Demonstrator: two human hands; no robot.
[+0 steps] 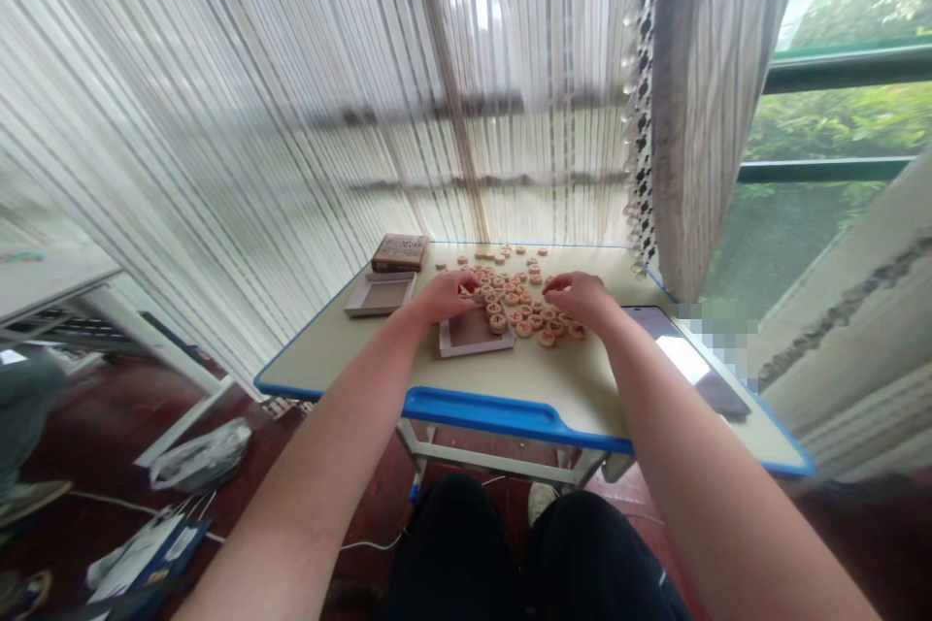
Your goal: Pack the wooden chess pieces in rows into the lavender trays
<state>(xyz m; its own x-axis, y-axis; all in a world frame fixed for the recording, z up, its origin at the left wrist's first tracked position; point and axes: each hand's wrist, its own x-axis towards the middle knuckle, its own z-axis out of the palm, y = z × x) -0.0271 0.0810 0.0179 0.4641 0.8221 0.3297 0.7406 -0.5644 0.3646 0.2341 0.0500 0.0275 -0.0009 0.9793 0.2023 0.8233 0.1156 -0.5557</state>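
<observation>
bare forearms come in from the near side, to left and right of dark-clad knees. beyond them, round pieces lie loose across the middle of the surface, spreading toward its far edge; a few sit in a short line at the right side of the near tray. the left hand is over the far left part of that tray, fingers curled; whether its grip is apart or clamped on a piece i cannot tell. the right hand is at the right of the scatter, fingertips close together by a piece; i cannot tell if it holds one. i judge the step in hand to be lining pieces up in the tray; the next move would call for a small pinch and a careful placement beside the line. farther left are a second tray and a box; right, a tablet.
</observation>
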